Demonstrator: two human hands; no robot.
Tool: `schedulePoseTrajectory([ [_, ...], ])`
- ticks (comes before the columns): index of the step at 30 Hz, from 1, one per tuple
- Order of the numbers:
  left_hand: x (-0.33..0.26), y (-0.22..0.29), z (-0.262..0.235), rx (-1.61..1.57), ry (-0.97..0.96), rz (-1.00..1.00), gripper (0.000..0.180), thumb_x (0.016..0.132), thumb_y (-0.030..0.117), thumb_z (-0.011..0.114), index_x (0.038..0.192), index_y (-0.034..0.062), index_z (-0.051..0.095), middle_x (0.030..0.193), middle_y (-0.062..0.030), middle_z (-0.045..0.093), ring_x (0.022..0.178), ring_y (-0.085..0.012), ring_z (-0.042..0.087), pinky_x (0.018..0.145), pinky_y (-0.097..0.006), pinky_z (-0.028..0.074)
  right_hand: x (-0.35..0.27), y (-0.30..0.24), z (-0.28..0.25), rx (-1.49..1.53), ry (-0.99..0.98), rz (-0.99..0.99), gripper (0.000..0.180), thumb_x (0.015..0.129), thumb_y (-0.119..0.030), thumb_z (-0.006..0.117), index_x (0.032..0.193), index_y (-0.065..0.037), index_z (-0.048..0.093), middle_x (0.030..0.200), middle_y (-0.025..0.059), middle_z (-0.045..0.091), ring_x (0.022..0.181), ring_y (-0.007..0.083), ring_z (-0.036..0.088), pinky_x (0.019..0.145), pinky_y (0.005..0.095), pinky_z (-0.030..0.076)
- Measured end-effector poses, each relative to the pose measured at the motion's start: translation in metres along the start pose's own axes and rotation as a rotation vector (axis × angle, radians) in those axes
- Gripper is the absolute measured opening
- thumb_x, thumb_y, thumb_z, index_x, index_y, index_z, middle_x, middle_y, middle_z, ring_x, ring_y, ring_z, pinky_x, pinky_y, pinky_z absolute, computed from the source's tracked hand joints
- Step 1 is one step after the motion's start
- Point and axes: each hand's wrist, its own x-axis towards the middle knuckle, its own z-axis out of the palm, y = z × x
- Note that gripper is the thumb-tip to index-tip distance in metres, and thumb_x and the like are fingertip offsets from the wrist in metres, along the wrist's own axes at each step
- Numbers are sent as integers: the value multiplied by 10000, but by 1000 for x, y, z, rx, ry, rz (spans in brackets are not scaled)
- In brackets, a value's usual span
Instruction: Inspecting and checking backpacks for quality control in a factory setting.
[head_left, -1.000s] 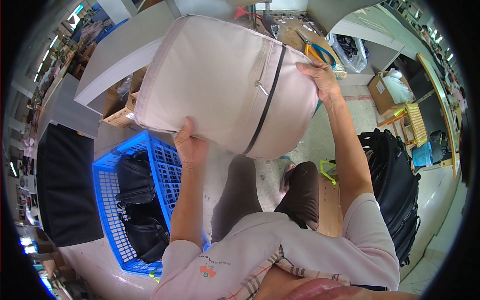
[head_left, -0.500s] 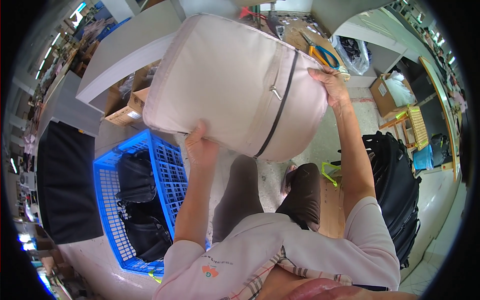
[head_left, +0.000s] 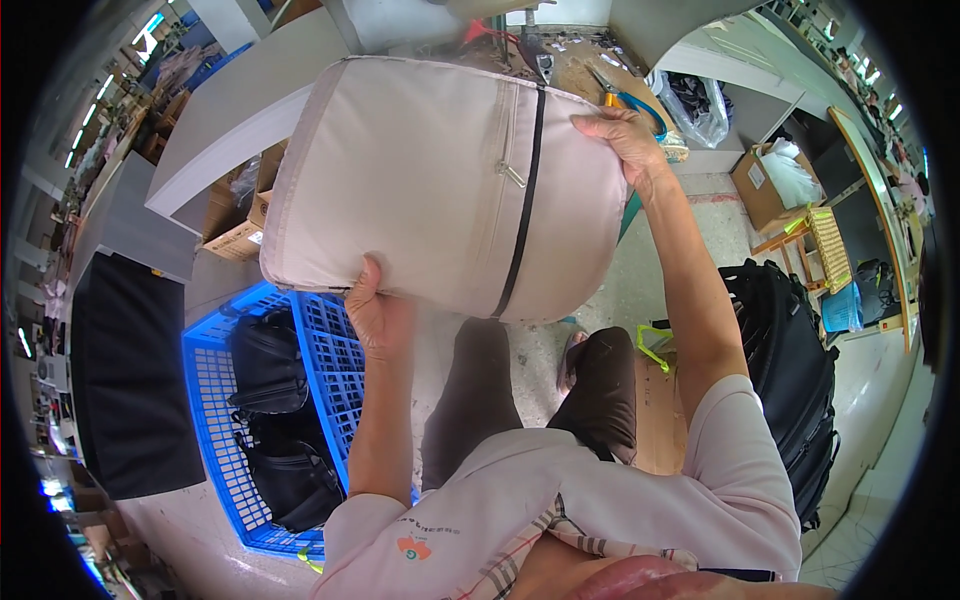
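Pale workshop floor [head_left: 535, 365] showed at frame centre. Above it, at upper centre, a beige fabric piece [head_left: 400, 180] was clamped between thumbs and hidden fingers: left hand [head_left: 378, 318] at its lower edge, right hand [head_left: 630, 145] at its right end, probably to spread its zippered face.

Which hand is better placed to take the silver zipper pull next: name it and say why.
Probably the right hand: it grips the right end of the beige fabric panel, nearer the silver zipper pull. The left hand holds the lower edge, farther off.
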Motion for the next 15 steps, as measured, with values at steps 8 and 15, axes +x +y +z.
schedulePoseTrajectory([
  [8,-7,-10,18,-26,73,9,420,745,37,560,1145,16,435,1107,-97,502,1052,-246,451,958,-405,316,-1,2,-24,-26,38,-20,245,664,-46,675,872,44,583,747,68,608,656,127,578,624,248,476],
  [15,-28,8,2,-33,137,53,403,725,63,614,1097,-1,474,1092,-92,525,1027,-234,480,922,-386,371,-53,10,8,-60,60,-165,232,706,-67,636,910,29,584,796,54,598,676,103,550,641,220,443],
])
